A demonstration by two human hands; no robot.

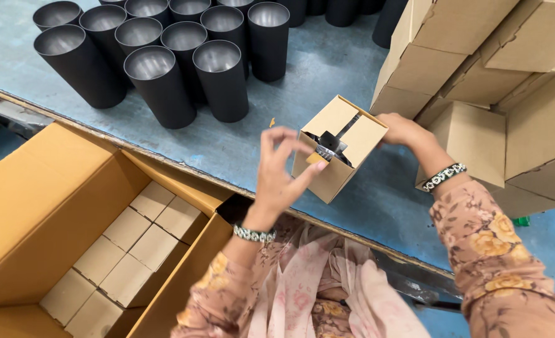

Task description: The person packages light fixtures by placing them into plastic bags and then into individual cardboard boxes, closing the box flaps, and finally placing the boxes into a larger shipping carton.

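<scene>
A person is looking down at their own two hands, working over a worn blue table (327, 75) that is filling the upper and middle part of the frame. Just right of centre, a small cardboard box (338, 147) is sitting on the table with its top flaps partly open, and a dark object is showing inside the opening — too hidden to identify. The left hand (279, 168), in the centre of the frame, is held with fingers loosely curled and spread, the thumb touching the near flap of the box and the fingertips arching just above it. The right hand (404, 130) is resting against the far right edge of the same box, fingers pressed together along the flap, steadying it. Both wrists are wearing beaded bracelets, and the sleeves are floral.

In the upper left, a cluster of black cylindrical tumblers (165, 56) with silvery insides is standing upright on the table. Along the right side, a stack of closed cardboard boxes (497, 94) is leaning close to the right hand. In the lower left, below the table edge, a large open carton (46, 206) is holding rows of small closed boxes (127, 244) — packed tightly side by side.
</scene>
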